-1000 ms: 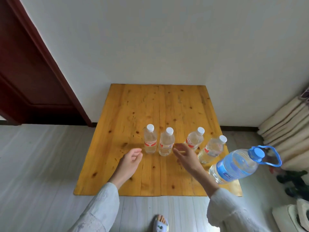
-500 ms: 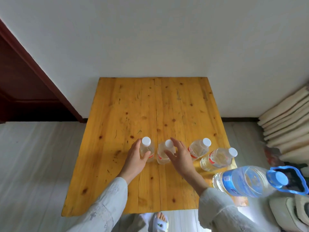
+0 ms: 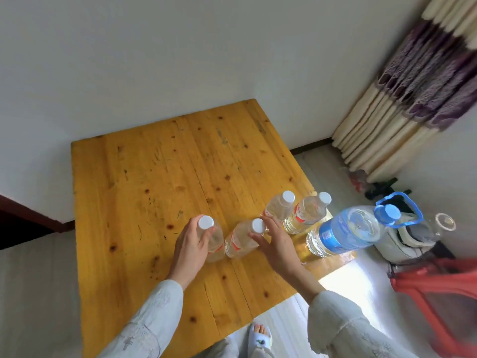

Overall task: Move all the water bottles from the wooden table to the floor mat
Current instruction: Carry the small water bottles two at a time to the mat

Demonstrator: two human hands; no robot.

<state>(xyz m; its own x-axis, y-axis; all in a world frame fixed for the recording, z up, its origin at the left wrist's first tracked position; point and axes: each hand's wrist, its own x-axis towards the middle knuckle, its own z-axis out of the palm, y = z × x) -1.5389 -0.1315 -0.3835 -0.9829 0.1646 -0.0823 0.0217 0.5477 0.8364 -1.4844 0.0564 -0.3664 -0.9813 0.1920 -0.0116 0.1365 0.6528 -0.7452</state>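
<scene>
My left hand [image 3: 191, 244] is wrapped round the leftmost small clear plastic bottle with a white cap [image 3: 210, 237], standing on the yellow knotty wooden table [image 3: 144, 182]. My right hand [image 3: 275, 241] has its fingers spread, touching the second small bottle [image 3: 244, 240] but not closed on it. Two more small bottles [image 3: 280, 208] [image 3: 308, 211] and a big blue-capped jug [image 3: 346, 232] stand to the right. No mat in view. Best to close low on each body, then lift straight. Half a second ago both hands were looser; the view has since swung right.
</scene>
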